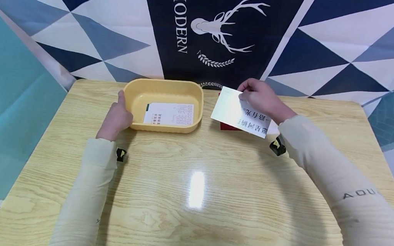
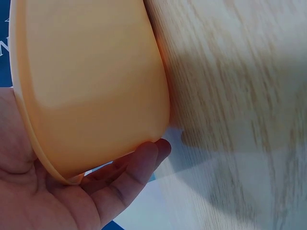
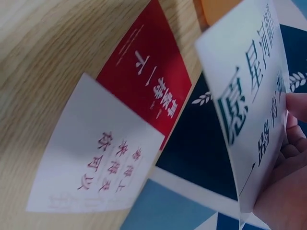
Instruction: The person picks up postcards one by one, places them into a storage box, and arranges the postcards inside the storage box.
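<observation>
A yellow plastic tray (image 1: pixel 198 100) stands on the wooden table, with a white printed card (image 1: pixel 170 114) lying flat inside it. My left hand (image 1: pixel 116 114) holds the tray's left end. In the left wrist view its fingers (image 2: pixel 134 172) cup the tray's outer wall (image 2: pixel 91 86) below the rim. My right hand (image 1: pixel 251 92) pinches a white card with dark green print (image 1: pixel 236 112) by its far edge, tilted above the table. Under it lie a red card (image 3: pixel 148 86) and a white card with red print (image 3: pixel 96 153), flat on the table.
The table (image 1: pixel 194 200) runs wide and bare towards me, with a glare spot at its middle. A patterned blue and white backdrop (image 1: pixel 218 32) stands right behind the tray and the cards. A small black clip (image 1: pixel 277 146) shows at my right wrist.
</observation>
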The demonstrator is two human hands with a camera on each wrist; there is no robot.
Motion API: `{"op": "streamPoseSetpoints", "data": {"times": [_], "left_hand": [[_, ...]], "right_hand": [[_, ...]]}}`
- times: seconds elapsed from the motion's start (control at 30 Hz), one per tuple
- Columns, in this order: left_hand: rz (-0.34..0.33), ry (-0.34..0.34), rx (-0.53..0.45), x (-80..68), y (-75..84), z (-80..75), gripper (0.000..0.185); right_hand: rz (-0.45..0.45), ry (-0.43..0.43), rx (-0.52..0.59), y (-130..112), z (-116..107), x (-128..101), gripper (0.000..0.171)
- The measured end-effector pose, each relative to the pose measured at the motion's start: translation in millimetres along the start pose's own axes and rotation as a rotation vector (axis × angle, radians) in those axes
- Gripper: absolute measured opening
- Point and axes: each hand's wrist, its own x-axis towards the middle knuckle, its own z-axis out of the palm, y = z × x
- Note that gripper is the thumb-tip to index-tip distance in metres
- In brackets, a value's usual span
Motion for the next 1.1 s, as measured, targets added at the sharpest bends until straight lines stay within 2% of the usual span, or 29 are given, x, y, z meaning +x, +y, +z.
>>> {"op": "streamPoseSetpoints", "data": {"times": [0.43,1.1], "left_hand": [[0.018,-0.002,0.033,-1.4,-0.2,-1.4,0.084],[0.007,0.002,0.004,-0.8,-1.6,-1.5,0.084]], "right_hand": [[-0.023,-0.041,-0.018,-20.8,7.2,8.5,0.024],[-0.091,-0.059,-0.070,-46.0,21.3,25.6,0.021]]}}
